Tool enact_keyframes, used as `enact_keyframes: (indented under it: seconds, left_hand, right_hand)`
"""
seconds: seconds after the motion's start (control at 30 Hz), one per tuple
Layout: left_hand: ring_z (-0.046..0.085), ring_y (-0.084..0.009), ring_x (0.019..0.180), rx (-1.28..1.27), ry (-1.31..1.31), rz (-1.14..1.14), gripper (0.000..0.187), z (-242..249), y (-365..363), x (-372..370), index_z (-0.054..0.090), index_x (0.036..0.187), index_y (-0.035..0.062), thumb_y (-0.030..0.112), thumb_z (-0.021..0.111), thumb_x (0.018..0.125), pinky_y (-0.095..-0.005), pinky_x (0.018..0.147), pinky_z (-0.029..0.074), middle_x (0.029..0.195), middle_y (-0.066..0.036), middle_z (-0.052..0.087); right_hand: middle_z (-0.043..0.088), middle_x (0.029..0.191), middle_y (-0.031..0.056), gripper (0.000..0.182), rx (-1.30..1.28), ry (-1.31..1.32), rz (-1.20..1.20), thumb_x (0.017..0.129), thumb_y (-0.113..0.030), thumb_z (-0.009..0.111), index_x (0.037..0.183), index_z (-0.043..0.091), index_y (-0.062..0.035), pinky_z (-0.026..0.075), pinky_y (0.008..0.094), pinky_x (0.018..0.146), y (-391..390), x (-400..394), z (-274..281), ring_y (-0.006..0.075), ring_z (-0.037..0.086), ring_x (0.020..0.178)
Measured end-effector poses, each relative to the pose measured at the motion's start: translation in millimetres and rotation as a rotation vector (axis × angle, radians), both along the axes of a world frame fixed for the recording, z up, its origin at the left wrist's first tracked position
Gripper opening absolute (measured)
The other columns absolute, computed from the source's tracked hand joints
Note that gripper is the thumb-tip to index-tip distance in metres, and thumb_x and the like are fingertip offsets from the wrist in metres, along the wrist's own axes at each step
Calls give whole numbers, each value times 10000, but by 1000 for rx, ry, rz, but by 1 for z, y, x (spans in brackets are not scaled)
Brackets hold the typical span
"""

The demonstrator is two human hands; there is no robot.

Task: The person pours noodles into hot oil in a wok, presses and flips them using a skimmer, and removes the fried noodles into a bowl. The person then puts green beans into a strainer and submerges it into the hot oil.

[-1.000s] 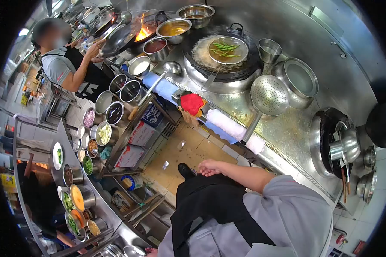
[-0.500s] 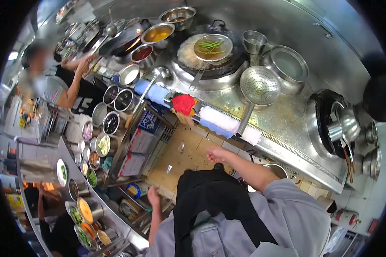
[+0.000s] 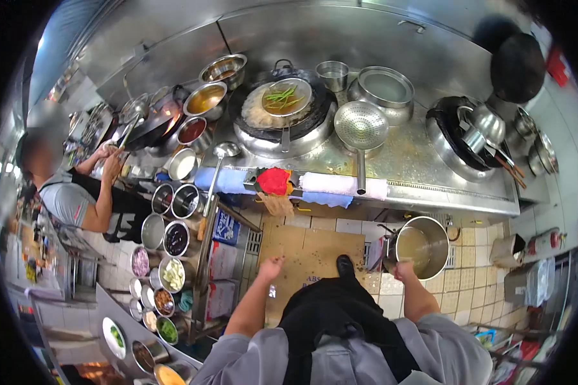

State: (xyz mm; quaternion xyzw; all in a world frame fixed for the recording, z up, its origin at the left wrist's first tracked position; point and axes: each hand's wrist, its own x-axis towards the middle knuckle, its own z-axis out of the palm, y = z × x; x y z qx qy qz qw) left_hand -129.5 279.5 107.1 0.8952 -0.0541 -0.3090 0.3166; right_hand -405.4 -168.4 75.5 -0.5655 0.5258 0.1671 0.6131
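My left hand (image 3: pixel 273 267) hangs over the brown floor mat with its fingers curled in and nothing showing in them. My right hand (image 3: pixel 404 271), also curled, overlaps the near left rim of a large metal pot (image 3: pixel 438 256) holding cloudy liquid, low beside the stove. Beyond both hands is the steel stove counter. On its left burner, a handled strainer (image 3: pixel 286 136) with green beans (image 3: pixel 282 98) rests over a wok of pale foamy liquid (image 3: pixel 253 112). To its right lies a perforated ladle (image 3: pixel 361 125), its handle pointing toward me.
Folded towels (image 3: pixel 343 184) and a red cloth (image 3: pixel 273 181) line the counter's front edge. A long-handled ladle (image 3: pixel 226 149) lies left. Bowls of ingredients (image 3: pixel 173 274) crowd the left side. A co-worker (image 3: pixel 77 199) handles a flaming wok (image 3: pixel 154 131). Another burner (image 3: pixel 453 144) stands right.
My view has turned rightward and my body has shifted. The pot, partly hidden before, now shows beside my right hand. My left hand has moved forward over the mat; the strainer stays on the wok.
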Motion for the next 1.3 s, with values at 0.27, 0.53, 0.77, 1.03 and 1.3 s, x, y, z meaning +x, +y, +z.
enact_keyframes:
  seconds: [0.27, 0.53, 0.77, 1.03, 1.3]
  left_hand:
    - [493, -148, 524, -21, 616, -148, 242, -26, 50, -67, 541, 734, 68, 289, 452, 781, -301, 464, 397, 622, -59, 546]
    - [480, -138, 569, -1145, 477, 401, 357, 150, -159, 163, 505, 827, 106, 454, 428, 797, -269, 495, 387, 661, -21, 509]
    - [397, -105, 480, -1202, 840, 329, 240, 222, -220, 254, 415, 930, 45, 263, 366, 844, -244, 486, 358, 610, -6, 468]
    - [249, -72, 373, -1101, 811, 515, 136, 262, -224, 234, 418, 830, 15, 25, 318, 739, -193, 338, 210, 491, 35, 352]
    - [283, -73, 381, -1123, 840, 612, 79, 258, -234, 248, 396, 760, 26, 17, 319, 741, -188, 330, 217, 527, -5, 392]
  right_hand:
    - [577, 792, 142, 241, -640, -130, 1187, 726, -181, 474, 807, 586, 15, 496, 362, 515, 180, -93, -43, 250, 580, 762]
    - [573, 717, 119, 280, -144, 108, 163, 798, -247, 431, 937, 515, -19, 447, 271, 415, 164, -98, 50, 187, 584, 564]
    - [568, 770, 108, 270, -107, 113, -7, 815, -251, 447, 986, 494, -48, 457, 288, 465, 169, -135, 84, 191, 568, 598]
    - [571, 825, 129, 280, 30, 278, -143, 812, -230, 440, 1017, 476, -43, 470, 356, 526, 182, -191, 61, 234, 578, 640]
    - [553, 795, 90, 250, -17, 116, -283, 835, -239, 430, 1011, 480, -69, 460, 322, 532, 166, -137, 73, 183, 555, 659]
